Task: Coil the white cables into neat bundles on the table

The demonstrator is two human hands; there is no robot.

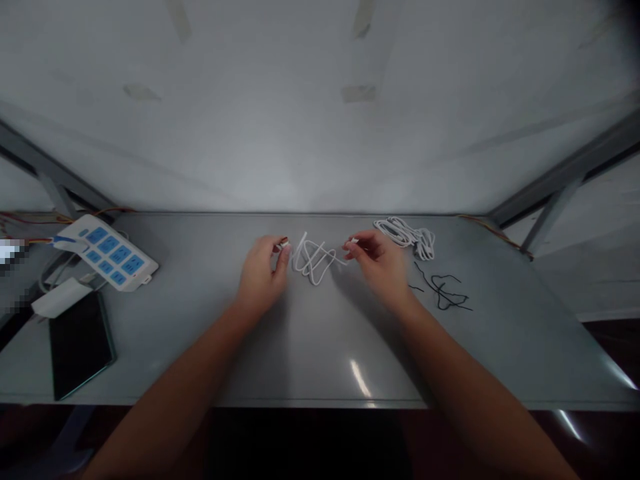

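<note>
A loosely looped white cable [315, 261] lies on the grey table between my hands. My left hand [265, 270] pinches one end of it, where a small connector with a metal tip shows between thumb and fingers. The other end, with its white plug, sits in the closed fingers of my right hand [377, 263]. Just beyond the right hand rest bundled white cables [407, 235]. Thin black ties or wires [445, 293] lie tangled to the right of that wrist.
On the left are a white power strip [141, 279] with blue sockets, a white adapter [63, 298] and a dark tablet [80, 347]. A pale wall [250, 133] rises behind the grey table [320, 360]. Metal braces [555, 207] stand at both sides.
</note>
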